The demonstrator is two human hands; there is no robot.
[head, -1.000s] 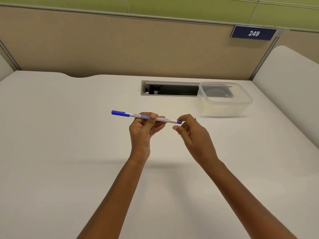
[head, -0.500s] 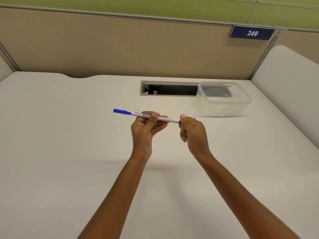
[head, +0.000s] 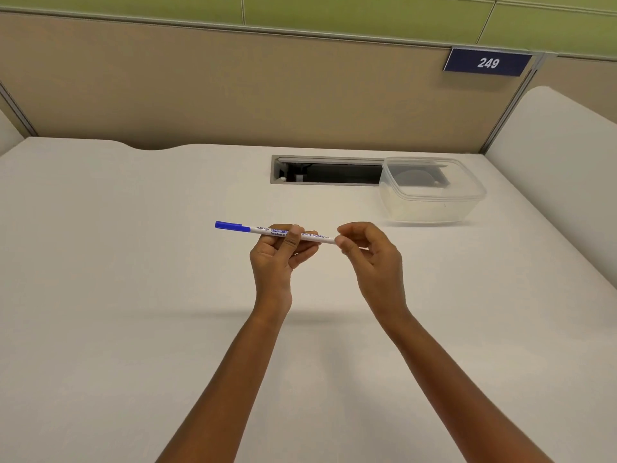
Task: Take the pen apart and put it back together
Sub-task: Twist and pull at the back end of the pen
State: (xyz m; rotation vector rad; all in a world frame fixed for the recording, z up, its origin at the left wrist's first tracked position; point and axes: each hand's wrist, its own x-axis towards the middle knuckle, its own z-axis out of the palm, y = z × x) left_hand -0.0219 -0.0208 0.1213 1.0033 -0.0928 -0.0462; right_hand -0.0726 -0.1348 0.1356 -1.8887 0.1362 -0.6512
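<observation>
A slim white pen (head: pixel 314 236) with blue lettering and a blue cap at its left end hangs level above the white desk (head: pixel 117 295). My left hand (head: pixel 278 259) pinches its barrel near the middle, thumb in front. My right hand (head: pixel 370 259) pinches the barrel's right end between thumb and forefinger. That end is covered by the fingertips, so I cannot see its tip or any loose part there.
A clear plastic tub (head: pixel 430 190) stands at the back right, partly over a rectangular cable slot (head: pixel 327 170) in the desk. A beige partition with a blue "249" plate (head: pixel 487 62) rises behind. A white side panel (head: pixel 567 155) bounds the right.
My right hand has turned at the pen's right end: its knuckles faced me half a second ago, and now the fingers curl open with thumb and forefinger on the tip. The pen has barely moved.
</observation>
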